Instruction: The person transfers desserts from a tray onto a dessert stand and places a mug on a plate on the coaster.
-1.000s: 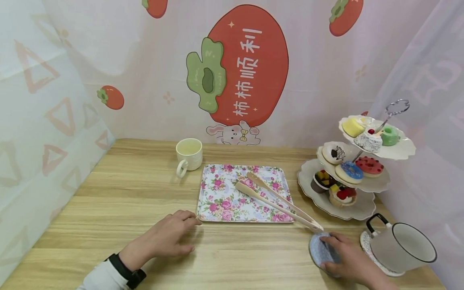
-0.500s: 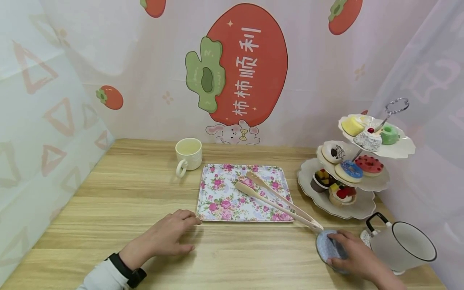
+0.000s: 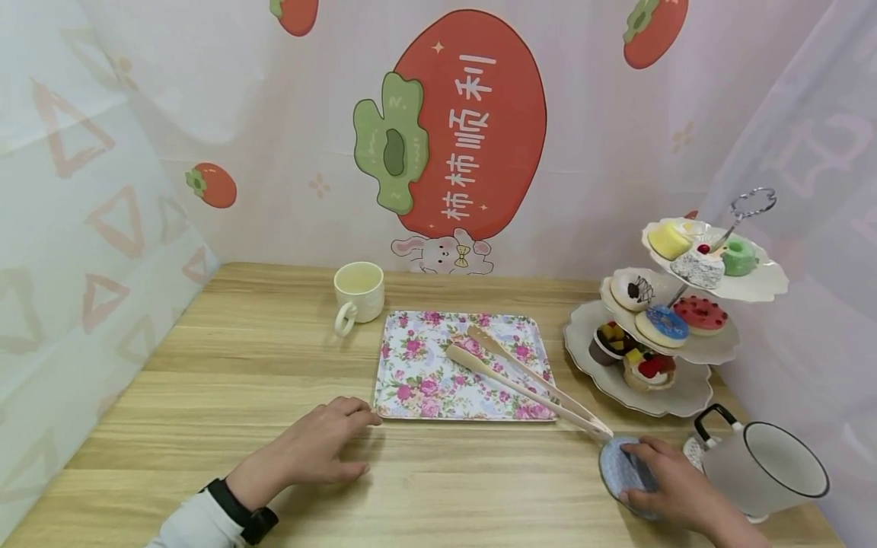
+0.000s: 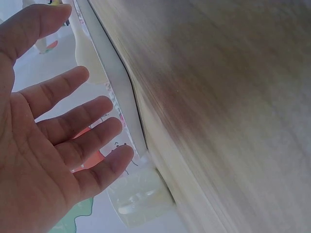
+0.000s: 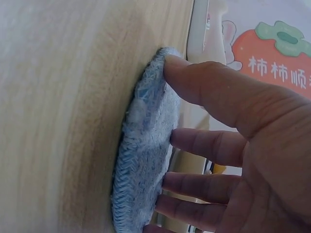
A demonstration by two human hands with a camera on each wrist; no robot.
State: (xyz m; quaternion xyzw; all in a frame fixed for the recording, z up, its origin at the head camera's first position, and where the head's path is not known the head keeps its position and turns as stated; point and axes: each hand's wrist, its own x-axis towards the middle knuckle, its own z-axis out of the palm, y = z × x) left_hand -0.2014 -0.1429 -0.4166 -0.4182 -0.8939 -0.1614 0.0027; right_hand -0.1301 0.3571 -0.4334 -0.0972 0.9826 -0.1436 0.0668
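My right hand (image 3: 678, 485) rests its thumb and fingertips on a round blue-grey woven coaster (image 3: 619, 470) at the front right of the table. In the right wrist view, the thumb lies at the edge of the coaster (image 5: 150, 131) and the fingertips touch its top face. The coaster lies flat or nearly flat on the wood. My left hand (image 3: 308, 449) holds nothing; its fingers are loosely spread beside the front left corner of a floral tray (image 3: 404, 365). Wooden tongs (image 3: 507, 384) lie across the tray, with their joined end beyond its right edge, close to the coaster.
A cream mug (image 3: 359, 293) stands behind the tray's left side. At the right is a three-tier stand (image 3: 760, 285) with cakes, donuts and tarts. A white enamel pot (image 3: 754, 472) with a black handle sits on a white coaster (image 3: 693, 453). Printed cloth (image 3: 582, 152) hangs behind the table (image 3: 240, 365).
The right hand has moved the blue-grey coaster slightly to the right, toward the pot, then stopped. The left hand has stayed in place.
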